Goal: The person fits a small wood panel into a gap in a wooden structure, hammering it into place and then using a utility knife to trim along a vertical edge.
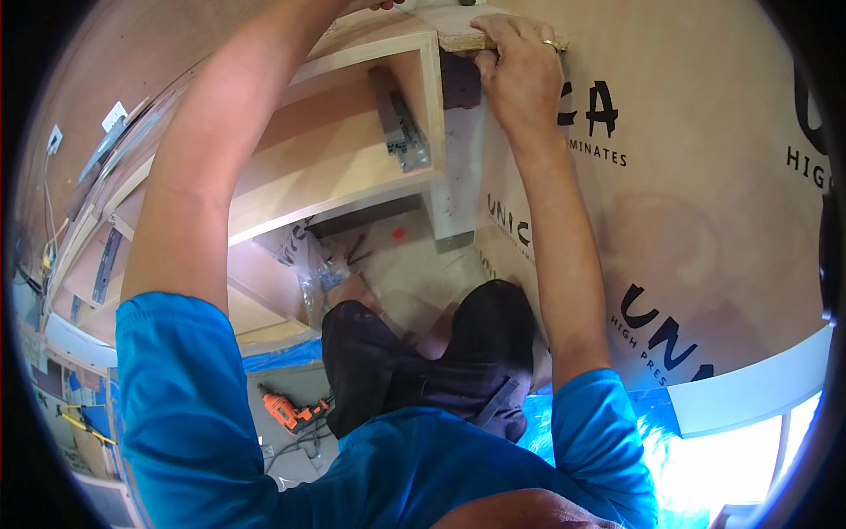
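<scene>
1. The right hand (526,78) is clamped on the rough edge of the pale board (453,21), fingers over the top, thumb beneath
2. Just a bit of the left hand (386,4) shows at the top of view, so I cannot tell whether it is apart or together
3. The pale board sits by the upper right corner of the wooden cabinet (326,132), beside the brown panel (705,212)
4. Its near edge runs left to right; the rest leaves view, hiding its long axis
</scene>
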Tool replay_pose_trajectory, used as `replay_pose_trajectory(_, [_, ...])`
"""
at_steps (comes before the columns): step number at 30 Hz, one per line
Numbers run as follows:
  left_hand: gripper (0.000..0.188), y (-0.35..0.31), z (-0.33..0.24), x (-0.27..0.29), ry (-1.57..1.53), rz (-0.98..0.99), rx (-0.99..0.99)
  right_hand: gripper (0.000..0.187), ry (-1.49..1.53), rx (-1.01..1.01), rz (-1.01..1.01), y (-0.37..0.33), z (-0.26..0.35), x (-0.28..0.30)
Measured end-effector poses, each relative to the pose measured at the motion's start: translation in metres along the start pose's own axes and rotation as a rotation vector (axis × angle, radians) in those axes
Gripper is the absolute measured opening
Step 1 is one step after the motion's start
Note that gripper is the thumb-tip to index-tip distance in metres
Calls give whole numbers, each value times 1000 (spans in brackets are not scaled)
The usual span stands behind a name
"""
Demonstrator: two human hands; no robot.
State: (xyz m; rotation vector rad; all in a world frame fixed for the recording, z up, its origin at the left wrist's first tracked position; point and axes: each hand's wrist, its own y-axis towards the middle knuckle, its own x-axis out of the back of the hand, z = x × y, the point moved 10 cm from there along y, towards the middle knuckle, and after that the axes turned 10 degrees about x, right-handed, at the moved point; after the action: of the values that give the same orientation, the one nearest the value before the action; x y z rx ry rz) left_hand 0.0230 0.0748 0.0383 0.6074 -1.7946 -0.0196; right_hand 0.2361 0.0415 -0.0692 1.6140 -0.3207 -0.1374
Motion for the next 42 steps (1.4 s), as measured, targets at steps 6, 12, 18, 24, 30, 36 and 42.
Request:
replay_pose_trajectory(6, [35, 0, -2, 6, -53, -71, 20, 37, -11, 1, 3, 0, -4, -3])
replay_pose_trajectory(12, [36, 1, 21, 17, 9, -78, -12, 37, 1, 0, 16, 1, 1, -6])
replay_pose_trajectory(18, [36, -41, 73, 85, 242, -462, -126, 36, 65, -9, 18, 8, 15, -7])
replay_pose_trajectory(24, [37, -136, 84, 103, 571, -612, 9, 45, 50, 2, 40, 0, -5, 16])
replay_pose_trajectory(30, [36, -177, 170, 141, 763, -506, 344, 50, 93, -48, -48, -14, -9, 52])
replay_pose_trajectory(36, [36, -171, 222, 146, 868, -449, 547, 40, 136, -74, -57, -47, -20, 54])
replay_pose_trajectory(42, [36, -132, 307, 159, 1007, -177, 663, 32, 85, 40, 63, -48, -3, 42])
